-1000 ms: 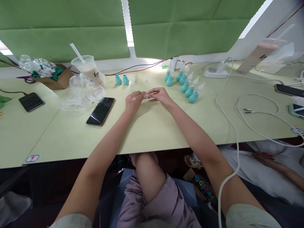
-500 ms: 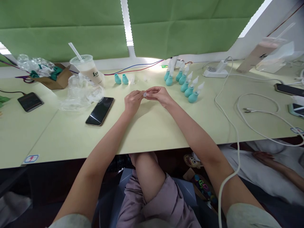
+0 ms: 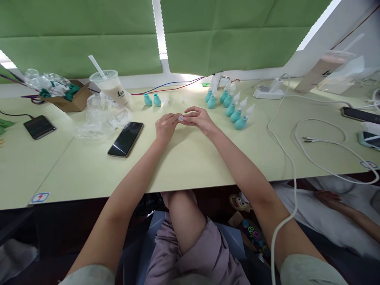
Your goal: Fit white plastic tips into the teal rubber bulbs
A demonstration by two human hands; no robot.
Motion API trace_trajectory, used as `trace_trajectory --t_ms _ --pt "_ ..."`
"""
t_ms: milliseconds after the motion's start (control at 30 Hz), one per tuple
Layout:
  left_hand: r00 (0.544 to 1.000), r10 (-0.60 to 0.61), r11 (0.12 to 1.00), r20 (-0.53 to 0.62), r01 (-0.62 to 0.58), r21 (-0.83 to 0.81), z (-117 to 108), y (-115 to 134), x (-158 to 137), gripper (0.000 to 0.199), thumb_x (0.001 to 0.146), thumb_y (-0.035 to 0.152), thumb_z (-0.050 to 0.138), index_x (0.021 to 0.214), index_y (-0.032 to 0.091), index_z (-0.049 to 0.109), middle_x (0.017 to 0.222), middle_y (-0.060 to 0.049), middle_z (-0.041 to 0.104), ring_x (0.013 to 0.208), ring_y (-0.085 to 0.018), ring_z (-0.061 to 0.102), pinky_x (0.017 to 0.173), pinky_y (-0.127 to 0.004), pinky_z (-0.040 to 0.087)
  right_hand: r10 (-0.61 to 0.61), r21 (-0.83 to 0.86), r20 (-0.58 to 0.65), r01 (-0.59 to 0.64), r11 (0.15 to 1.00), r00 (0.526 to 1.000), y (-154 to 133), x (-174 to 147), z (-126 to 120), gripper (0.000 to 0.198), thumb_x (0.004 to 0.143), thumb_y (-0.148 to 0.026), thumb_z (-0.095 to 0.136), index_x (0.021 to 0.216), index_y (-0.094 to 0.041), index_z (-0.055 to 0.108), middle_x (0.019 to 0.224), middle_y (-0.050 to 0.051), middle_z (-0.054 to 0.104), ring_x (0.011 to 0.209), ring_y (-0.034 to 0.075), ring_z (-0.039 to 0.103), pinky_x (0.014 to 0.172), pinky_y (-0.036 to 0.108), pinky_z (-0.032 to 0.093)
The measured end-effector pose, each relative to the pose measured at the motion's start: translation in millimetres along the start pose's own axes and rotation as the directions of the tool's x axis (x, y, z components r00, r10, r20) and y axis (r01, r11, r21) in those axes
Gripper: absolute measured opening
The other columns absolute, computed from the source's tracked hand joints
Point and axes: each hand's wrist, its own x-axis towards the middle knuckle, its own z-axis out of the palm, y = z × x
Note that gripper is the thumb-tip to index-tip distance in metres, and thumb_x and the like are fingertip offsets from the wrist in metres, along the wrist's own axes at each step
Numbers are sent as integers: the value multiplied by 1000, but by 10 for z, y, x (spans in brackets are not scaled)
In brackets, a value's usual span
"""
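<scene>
My left hand [image 3: 165, 126] and my right hand [image 3: 199, 119] meet over the table, fingertips closed on a small whitish plastic piece [image 3: 181, 118] with a round end. Fingers hide the rest of it. Beyond them stand two teal rubber bulbs [image 3: 152, 100] with open necks. Beside these lie small clear plastic pieces [image 3: 166, 102], too faint to make out fully. To the right of my right hand, several teal bulbs with pointed translucent tips [image 3: 236, 115] stand in slanting rows.
A black phone [image 3: 126, 139] lies left of my left arm, near a crumpled plastic bag [image 3: 101, 116] and a drink cup [image 3: 109, 87]. An open cardboard box [image 3: 78, 99] is farther left. A white cable [image 3: 280, 144] crosses the right side from a power strip [image 3: 268, 93]. Another person's hand [image 3: 328, 196] shows at right.
Some fingers of my right hand have lifted slightly apart, and the round end of the plastic piece shows more clearly. Both hands stay in nearly the same place.
</scene>
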Motion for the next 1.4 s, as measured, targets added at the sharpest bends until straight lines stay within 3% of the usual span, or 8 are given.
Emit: trace_trajectory --t_ms 300,867,1100,1267,1400 --pt "1000 9 1000 -7 -9 -15 -1 -15 0 30 92 34 46 90 21 73 77 -3 70 68 -10 61 60 -21 42 -25 -14 9 25 1000 1000 12 4 12 47 51 -37 85 87 -18 60 77 0 71 76 16 69 84 35 55" --pt "1000 18 1000 14 -18 23 5 -18 -37 31 93 35 43 88 23 71 70 -2 64 64 -10 55 58 -23 35 -92 -70 -15 91 993 996 17 -26 61 41 48 -38 85 66 -17 55 74 -1 66 79 16 67 84 37 55" --pt "997 44 997 58 -47 56 -20 -21 -47 37 95 34 39 84 21 71 67 -3 63 62 -11 55 55 -24 34 -96 -89 -20 94 992 995 62 -19 51 40 49 -38 85 66 -17 56 71 -2 65 77 16 66 84 38 55" --pt "996 -6 999 88 3 34 -14 14 -11 36 94 38 40 87 21 71 70 -4 65 66 -12 57 57 -24 36 -58 0 2 58 998 998 66 16 1 44 47 -39 85 71 -18 55 71 -3 65 74 14 67 85 37 55" --pt "994 36 998 105 -41 49 -12 21 8 33 93 35 42 88 21 71 71 -3 66 66 -11 58 57 -23 36 -29 36 17 28 999 999 64 42 -31 48 47 -39 85 77 -18 54 69 -5 65 70 13 67 84 37 55"
